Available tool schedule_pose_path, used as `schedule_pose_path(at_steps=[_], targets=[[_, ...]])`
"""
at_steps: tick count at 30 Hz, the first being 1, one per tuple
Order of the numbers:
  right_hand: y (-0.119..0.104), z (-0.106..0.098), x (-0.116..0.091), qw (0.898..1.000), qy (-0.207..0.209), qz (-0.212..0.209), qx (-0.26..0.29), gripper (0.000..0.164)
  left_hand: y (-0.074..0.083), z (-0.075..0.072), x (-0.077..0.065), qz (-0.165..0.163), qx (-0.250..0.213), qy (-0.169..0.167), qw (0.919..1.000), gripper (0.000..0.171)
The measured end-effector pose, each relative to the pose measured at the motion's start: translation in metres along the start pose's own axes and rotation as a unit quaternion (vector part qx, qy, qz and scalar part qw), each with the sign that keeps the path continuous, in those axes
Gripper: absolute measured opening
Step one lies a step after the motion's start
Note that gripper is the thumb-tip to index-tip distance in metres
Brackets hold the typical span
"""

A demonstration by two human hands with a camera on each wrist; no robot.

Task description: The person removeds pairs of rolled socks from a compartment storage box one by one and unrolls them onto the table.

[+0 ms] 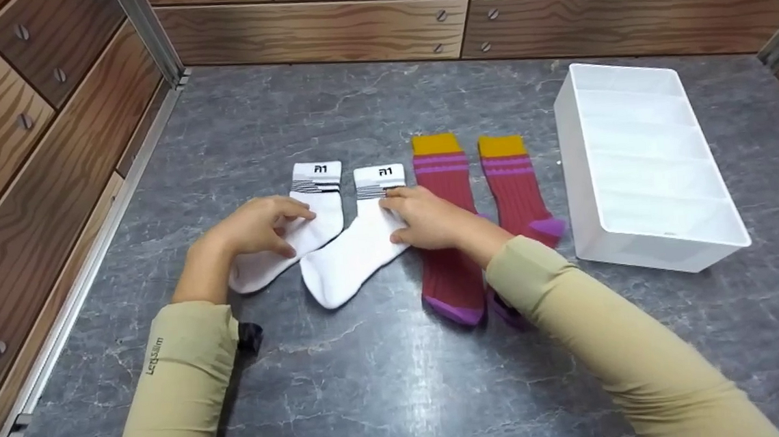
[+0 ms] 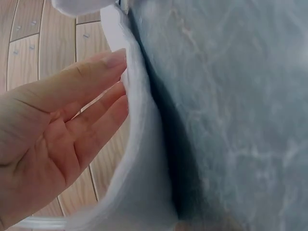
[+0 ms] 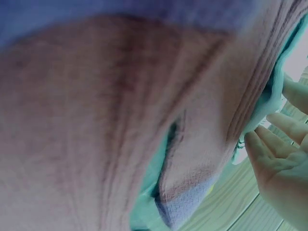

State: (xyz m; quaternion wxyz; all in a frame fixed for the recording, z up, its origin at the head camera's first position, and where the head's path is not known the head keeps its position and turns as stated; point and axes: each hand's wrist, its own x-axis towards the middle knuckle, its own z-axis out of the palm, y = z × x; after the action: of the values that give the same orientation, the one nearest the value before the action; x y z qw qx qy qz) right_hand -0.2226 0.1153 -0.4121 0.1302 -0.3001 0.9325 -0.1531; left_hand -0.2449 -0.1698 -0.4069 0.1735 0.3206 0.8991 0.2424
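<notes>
Two white ankle socks lie flat side by side in the head view, each with a black mark and grey stripes at the cuff. On the left sock [image 1: 324, 213], my left hand [image 1: 249, 225] rests with fingers loosely bent. The left wrist view shows the fingertips [image 2: 115, 58] right at this sock's edge [image 2: 142, 130]. My right hand [image 1: 427, 216] touches the right white sock [image 1: 345, 266] below its cuff, partly covering it. In the right wrist view that hand [image 3: 284, 159] has its fingers extended, beyond a ribbed sock [image 3: 72, 130] in the foreground.
Right of the white socks lie two dark red socks, the nearer one [image 1: 452, 276] partly under my right wrist and the other [image 1: 515, 199] beside it, with mustard cuffs and purple toes. A white divided box [image 1: 579, 184] stands further right. Wood-patterned walls [image 1: 315, 35] border the grey marbled tabletop [image 1: 347, 393].
</notes>
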Motion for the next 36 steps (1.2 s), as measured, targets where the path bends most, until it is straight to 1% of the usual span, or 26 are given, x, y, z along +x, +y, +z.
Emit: schedule_pose_path(at_steps=[3, 7, 10, 12, 15, 17, 20, 22, 24, 27, 30, 32, 34, 36], targets=[[0.001, 0.001, 0.002, 1.0, 0.006, -0.001, 0.003, 0.059, -0.001, 0.0, 0.0, 0.003, -0.004, -0.002, 1.0, 0.056], [0.002, 0.002, 0.001, 1.0, 0.015, -0.003, 0.008, 0.059, 0.001, -0.001, 0.0, -0.002, -0.004, -0.002, 1.0, 0.052], [0.001, 0.003, 0.0, 0.999, 0.028, -0.006, 0.016, 0.058, 0.007, -0.002, 0.0, -0.015, -0.003, -0.001, 0.9999, 0.047], [0.0, 0.001, -0.002, 0.999, 0.04, -0.005, 0.02, 0.058, 0.012, -0.003, 0.0, -0.016, 0.002, 0.004, 0.9999, 0.044], [-0.004, -0.007, -0.008, 0.998, 0.062, 0.004, 0.024, 0.056, 0.026, -0.005, 0.001, -0.007, 0.009, 0.031, 0.9994, 0.042], [-0.007, -0.016, -0.015, 0.996, 0.077, 0.02, 0.031, 0.055, 0.038, -0.008, 0.002, 0.003, 0.02, 0.062, 0.9979, 0.042], [-0.01, -0.031, -0.026, 0.992, 0.104, 0.047, 0.048, 0.056, 0.061, -0.013, 0.004, 0.009, 0.041, 0.112, 0.9928, 0.044], [-0.009, -0.04, -0.035, 0.988, 0.126, 0.068, 0.06, 0.056, 0.078, -0.016, 0.006, 0.003, 0.06, 0.143, 0.9879, 0.046], [-0.007, -0.048, -0.045, 0.982, 0.15, 0.091, 0.066, 0.056, 0.092, -0.016, 0.01, -0.006, 0.081, 0.176, 0.981, 0.048], [-0.002, -0.055, -0.061, 0.972, 0.183, 0.131, 0.067, 0.056, 0.111, -0.011, 0.018, -0.008, 0.116, 0.225, 0.9674, 0.05], [0.004, -0.058, -0.075, 0.961, 0.207, 0.169, 0.069, 0.057, 0.127, -0.003, 0.029, -0.016, 0.143, 0.268, 0.9526, 0.052], [0.007, -0.058, -0.084, 0.955, 0.218, 0.192, 0.065, 0.059, 0.135, 0.004, 0.036, -0.03, 0.16, 0.289, 0.9433, 0.052], [0.01, -0.058, -0.091, 0.947, 0.231, 0.215, 0.059, 0.06, 0.142, 0.012, 0.043, -0.055, 0.178, 0.307, 0.9334, 0.054], [0.012, -0.057, -0.098, 0.94, 0.24, 0.239, 0.047, 0.062, 0.147, 0.02, 0.05, -0.083, 0.2, 0.314, 0.9245, 0.056]])
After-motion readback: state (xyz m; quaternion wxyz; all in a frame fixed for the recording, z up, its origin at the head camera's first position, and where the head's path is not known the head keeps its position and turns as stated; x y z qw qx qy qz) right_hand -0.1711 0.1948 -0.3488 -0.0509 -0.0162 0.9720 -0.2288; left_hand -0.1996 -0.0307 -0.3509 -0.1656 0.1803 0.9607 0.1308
